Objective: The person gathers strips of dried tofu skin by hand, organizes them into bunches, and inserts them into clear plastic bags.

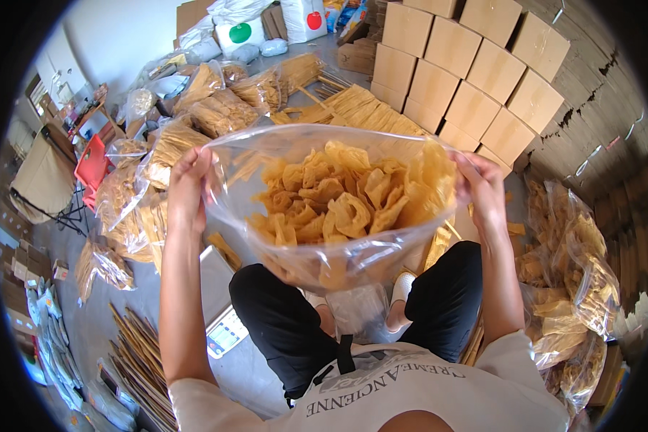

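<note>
A clear plastic bag (324, 259) is stretched wide between my two hands, above my knees. Inside lie many crinkled, curled yellow sheets (335, 194), perhaps dried tofu skin. My left hand (194, 178) pinches the bag's rim at one side, thumb on top. On the opposite side, my right hand (478, 181) grips the rim, its fingers partly hidden behind the plastic and sheets. A digital scale (225, 332) with a pale platform sits on the floor beside my left knee. Clear plastic (359, 308) lies between my feet.
Filled clear bags of yellow sheets (216, 110) pile up ahead to the left, with more bags (561, 259) at right. Stacked cardboard boxes (464, 70) stand at front right. Thin sticks (137, 362) lie lower left. A red chair (92, 164) and a folding chair (46, 175) stand left.
</note>
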Demonstrator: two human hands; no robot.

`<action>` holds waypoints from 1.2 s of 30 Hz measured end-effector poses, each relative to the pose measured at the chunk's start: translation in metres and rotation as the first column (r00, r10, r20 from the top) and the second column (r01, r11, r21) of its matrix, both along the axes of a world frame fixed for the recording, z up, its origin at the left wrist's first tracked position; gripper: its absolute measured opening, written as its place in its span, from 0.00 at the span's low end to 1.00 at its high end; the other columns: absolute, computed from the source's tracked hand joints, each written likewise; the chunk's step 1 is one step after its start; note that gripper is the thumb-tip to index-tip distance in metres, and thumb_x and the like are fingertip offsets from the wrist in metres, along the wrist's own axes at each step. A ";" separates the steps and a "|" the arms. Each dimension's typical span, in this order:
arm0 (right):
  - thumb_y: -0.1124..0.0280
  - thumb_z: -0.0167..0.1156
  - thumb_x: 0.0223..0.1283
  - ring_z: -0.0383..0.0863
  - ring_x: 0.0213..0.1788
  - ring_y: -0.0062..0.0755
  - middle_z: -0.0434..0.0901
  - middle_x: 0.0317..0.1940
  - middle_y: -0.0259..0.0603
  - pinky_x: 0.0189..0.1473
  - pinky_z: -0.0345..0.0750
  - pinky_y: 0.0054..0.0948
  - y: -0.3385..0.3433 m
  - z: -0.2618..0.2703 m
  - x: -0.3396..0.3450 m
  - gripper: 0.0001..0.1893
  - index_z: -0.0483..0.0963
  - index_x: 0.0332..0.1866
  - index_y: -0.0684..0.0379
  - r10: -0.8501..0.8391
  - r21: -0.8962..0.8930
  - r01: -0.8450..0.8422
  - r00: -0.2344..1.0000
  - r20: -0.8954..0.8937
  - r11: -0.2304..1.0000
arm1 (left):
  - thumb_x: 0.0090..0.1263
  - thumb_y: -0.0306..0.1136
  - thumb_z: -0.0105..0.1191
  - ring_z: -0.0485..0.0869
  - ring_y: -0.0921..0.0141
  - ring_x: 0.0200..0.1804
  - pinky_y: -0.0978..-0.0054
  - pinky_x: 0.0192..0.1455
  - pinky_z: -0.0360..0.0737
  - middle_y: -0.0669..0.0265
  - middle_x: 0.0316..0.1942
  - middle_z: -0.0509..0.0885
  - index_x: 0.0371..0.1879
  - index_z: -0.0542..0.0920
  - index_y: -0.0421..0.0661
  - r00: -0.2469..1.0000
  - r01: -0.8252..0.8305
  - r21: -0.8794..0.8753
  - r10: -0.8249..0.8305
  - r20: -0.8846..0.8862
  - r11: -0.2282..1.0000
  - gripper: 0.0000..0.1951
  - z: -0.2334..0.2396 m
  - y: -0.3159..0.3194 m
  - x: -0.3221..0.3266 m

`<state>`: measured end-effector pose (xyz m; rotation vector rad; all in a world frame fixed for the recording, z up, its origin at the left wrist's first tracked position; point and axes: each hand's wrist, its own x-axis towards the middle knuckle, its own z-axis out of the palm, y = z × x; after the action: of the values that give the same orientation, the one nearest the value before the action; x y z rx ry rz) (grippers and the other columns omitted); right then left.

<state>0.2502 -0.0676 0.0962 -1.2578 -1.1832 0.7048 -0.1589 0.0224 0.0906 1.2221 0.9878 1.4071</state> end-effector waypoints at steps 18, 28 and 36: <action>0.66 0.57 0.65 0.79 0.51 0.27 0.77 0.51 0.38 0.44 0.77 0.23 0.090 -0.066 -0.071 0.19 0.71 0.58 0.63 0.507 -0.160 -0.484 0.844 0.175 0.860 | 0.70 0.29 0.49 0.64 0.78 0.10 0.78 0.11 0.58 0.71 0.11 0.69 0.24 0.75 0.42 0.769 -0.598 0.312 0.638 -0.036 0.738 0.10 0.057 -0.023 -0.147; 0.67 0.57 0.63 0.81 0.44 0.25 0.80 0.44 0.37 0.41 0.78 0.22 0.071 -0.142 -0.048 0.17 0.74 0.54 0.64 0.510 -0.431 -0.434 0.857 0.074 0.791 | 0.68 0.28 0.48 0.77 0.48 0.22 0.52 0.25 0.71 0.48 0.19 0.76 0.32 0.73 0.42 0.257 -0.621 0.547 0.805 -0.534 0.561 0.03 -0.200 -0.063 -0.124; 0.69 0.58 0.63 0.82 0.44 0.27 0.79 0.46 0.39 0.39 0.80 0.22 0.060 -0.174 -0.059 0.17 0.73 0.54 0.65 0.582 -0.549 -0.487 0.814 -0.001 0.679 | 0.68 0.34 0.51 0.77 0.51 0.23 0.55 0.26 0.71 0.53 0.19 0.78 0.33 0.72 0.44 0.609 -0.674 0.051 0.594 -0.525 0.737 0.07 -0.281 -0.083 -0.028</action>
<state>0.1917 -0.0072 -0.0777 -1.4450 -1.6020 1.4702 -0.1872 -0.0602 -0.1903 1.1999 2.0412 1.5088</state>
